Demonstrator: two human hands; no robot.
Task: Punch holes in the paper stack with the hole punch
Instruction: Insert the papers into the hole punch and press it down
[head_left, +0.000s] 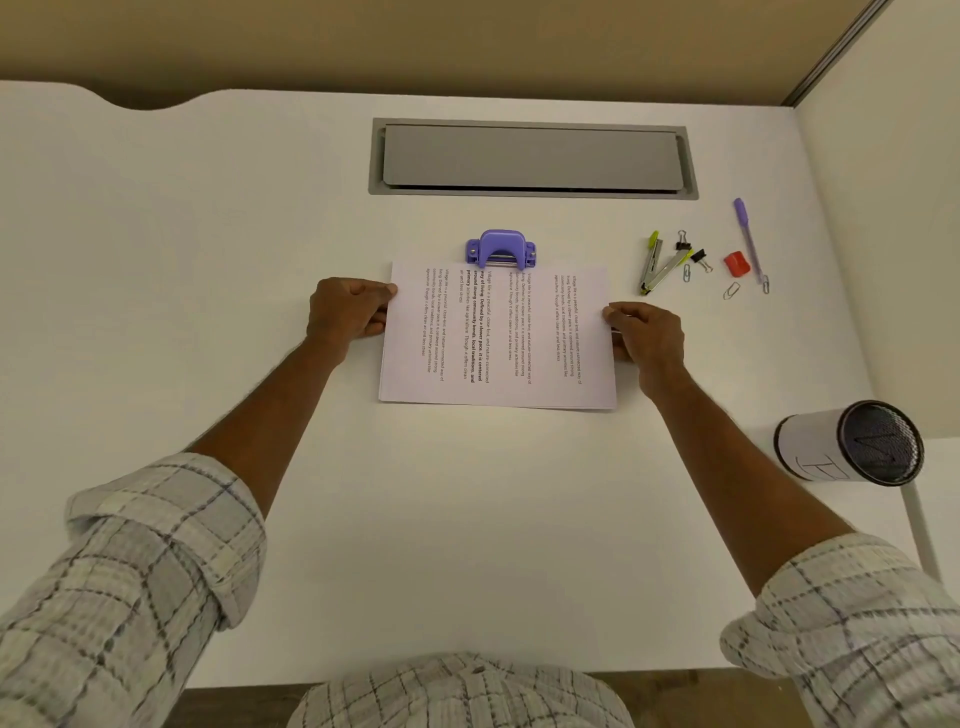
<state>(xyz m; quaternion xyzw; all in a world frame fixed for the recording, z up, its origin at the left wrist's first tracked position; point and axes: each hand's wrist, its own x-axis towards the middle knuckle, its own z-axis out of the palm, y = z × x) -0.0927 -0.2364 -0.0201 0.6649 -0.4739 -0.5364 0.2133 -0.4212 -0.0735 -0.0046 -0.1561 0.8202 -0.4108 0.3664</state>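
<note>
A stack of printed paper (498, 358) lies flat on the white desk (260, 234), its text running sideways. The far edge of the stack sits at or in the mouth of a purple hole punch (501, 250) standing just behind it. My left hand (349, 314) pinches the stack's left edge near the far corner, thumb on top. My right hand (647, 332) pinches the right edge about halfway along, thumb on the sheet.
A grey cable hatch (532, 158) is set into the desk behind the punch. To the right lie an open stapler (662, 262), binder clips (698, 257), paper clips (732, 291), a red sharpener (736, 264) and a purple pen (748, 239). A mesh pen cup (852, 441) lies tipped at the right edge.
</note>
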